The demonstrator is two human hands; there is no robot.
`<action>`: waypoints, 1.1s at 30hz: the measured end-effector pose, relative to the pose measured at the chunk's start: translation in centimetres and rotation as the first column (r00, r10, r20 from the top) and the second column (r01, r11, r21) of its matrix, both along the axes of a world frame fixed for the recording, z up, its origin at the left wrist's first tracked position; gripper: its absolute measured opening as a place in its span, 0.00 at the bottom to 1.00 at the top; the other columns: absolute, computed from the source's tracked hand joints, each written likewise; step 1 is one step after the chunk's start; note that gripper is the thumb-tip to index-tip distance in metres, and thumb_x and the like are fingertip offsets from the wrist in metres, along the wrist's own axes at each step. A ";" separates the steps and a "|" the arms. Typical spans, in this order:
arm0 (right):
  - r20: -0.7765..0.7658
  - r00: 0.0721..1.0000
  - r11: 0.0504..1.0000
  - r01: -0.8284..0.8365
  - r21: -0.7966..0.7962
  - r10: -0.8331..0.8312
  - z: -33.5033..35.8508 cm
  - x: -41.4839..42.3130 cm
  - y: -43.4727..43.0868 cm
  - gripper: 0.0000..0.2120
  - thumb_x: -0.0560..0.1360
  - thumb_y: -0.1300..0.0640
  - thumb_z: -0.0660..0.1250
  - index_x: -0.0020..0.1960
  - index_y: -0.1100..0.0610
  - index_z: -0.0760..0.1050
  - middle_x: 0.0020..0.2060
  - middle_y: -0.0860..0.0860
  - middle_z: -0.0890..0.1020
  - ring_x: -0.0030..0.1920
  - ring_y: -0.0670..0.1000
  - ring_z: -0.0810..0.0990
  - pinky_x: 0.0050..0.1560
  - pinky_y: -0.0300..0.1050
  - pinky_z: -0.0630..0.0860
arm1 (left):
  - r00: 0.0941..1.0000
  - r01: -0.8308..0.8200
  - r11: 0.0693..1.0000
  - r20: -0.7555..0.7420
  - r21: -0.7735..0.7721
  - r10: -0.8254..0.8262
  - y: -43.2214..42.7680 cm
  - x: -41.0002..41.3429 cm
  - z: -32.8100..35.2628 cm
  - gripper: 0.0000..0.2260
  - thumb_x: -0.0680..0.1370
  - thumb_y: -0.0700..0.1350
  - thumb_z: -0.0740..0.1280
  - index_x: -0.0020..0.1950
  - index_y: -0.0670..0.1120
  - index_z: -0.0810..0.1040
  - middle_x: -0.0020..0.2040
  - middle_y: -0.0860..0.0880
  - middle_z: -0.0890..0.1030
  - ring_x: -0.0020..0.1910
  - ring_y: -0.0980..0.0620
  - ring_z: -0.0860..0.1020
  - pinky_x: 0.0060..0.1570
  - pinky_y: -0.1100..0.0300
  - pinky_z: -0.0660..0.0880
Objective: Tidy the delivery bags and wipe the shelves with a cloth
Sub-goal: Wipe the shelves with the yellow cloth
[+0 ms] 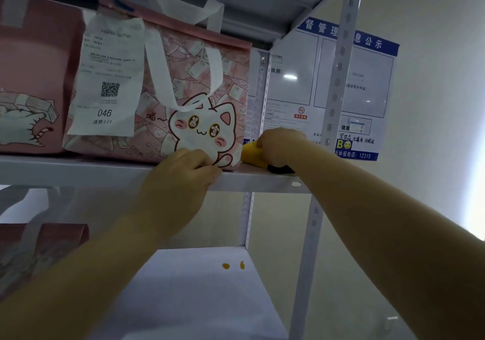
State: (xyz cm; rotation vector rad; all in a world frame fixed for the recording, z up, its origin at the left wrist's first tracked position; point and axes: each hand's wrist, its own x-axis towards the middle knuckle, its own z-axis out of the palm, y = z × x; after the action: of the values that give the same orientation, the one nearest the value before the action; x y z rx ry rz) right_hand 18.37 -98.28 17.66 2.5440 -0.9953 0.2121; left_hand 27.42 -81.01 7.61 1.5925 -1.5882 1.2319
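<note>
A pink delivery bag (183,82) with a white cartoon cat and a receipt marked 046 stands on the upper white shelf (78,171). My left hand (183,176) rests on the shelf's front edge, its fingers curled against the bag's lower right corner. To the right of the bag, my right hand (280,145) grips a yellow cloth (252,154) pressed on the shelf surface. A second pink bag (31,77) stands at the far left of the same shelf.
The lower shelf (204,287) carries two small orange specks (233,265) and another pink bag (39,247) at its left. Perforated metal uprights (338,77) frame the rack. A blue-and-white notice board (354,90) hangs on the wall behind.
</note>
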 end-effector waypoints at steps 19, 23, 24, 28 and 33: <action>0.036 0.993 0.992 -0.115 0.056 0.114 0.2 -1.7 2.0 0.18 0.78 0.55 0.58 0.68 0.54 0.69 0.54 0.53 0.76 0.54 0.54 0.74 0.58 0.47 0.70 | 0.958 -0.089 0.996 0.274 0.019 0.081 0.1 0.5 1.3 0.10 0.66 0.31 0.74 0.45 0.38 0.82 0.37 0.42 0.79 0.34 0.42 0.75 0.31 0.56 0.68; 0.073 0.995 0.996 -0.074 0.055 0.070 -0.2 -1.0 1.5 0.17 0.78 0.54 0.58 0.65 0.53 0.70 0.48 0.52 0.74 0.51 0.54 0.74 0.60 0.53 0.71 | 0.892 -0.153 0.988 0.433 0.009 0.134 0.2 0.4 3.0 0.15 0.67 0.33 0.68 0.52 0.45 0.81 0.49 0.40 0.80 0.46 0.38 0.77 0.40 0.48 0.75; 0.074 0.995 0.996 -0.071 0.058 0.067 -0.2 -1.0 1.4 0.17 0.78 0.55 0.58 0.66 0.53 0.70 0.48 0.52 0.74 0.52 0.54 0.74 0.60 0.53 0.71 | 0.865 -0.179 0.984 0.480 0.027 0.144 0.2 0.5 3.4 0.17 0.67 0.35 0.67 0.53 0.47 0.81 0.52 0.41 0.79 0.49 0.37 0.77 0.43 0.47 0.75; 0.067 0.997 0.996 -0.054 0.069 0.050 -0.2 -1.0 1.0 0.18 0.78 0.55 0.58 0.67 0.53 0.68 0.52 0.53 0.75 0.54 0.54 0.74 0.61 0.53 0.71 | 0.788 -0.308 0.939 0.594 0.156 0.159 -0.3 0.8 5.0 0.22 0.69 0.38 0.68 0.61 0.55 0.77 0.67 0.44 0.73 0.64 0.34 0.70 0.59 0.39 0.66; 0.089 0.996 0.994 -0.035 0.106 0.025 -0.2 -0.4 0.4 0.18 0.77 0.55 0.60 0.67 0.53 0.68 0.56 0.54 0.76 0.56 0.55 0.74 0.62 0.55 0.70 | 0.765 -0.478 0.833 0.598 0.280 0.239 -1.8 1.6 5.8 0.20 0.79 0.44 0.57 0.70 0.58 0.63 0.76 0.51 0.55 0.72 0.39 0.49 0.67 0.41 0.50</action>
State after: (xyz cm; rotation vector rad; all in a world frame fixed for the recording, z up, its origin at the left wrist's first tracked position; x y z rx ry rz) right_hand 18.01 -97.92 17.46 2.6691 -1.0270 0.2876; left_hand 29.06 -82.79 13.44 2.0225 -2.0655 1.7686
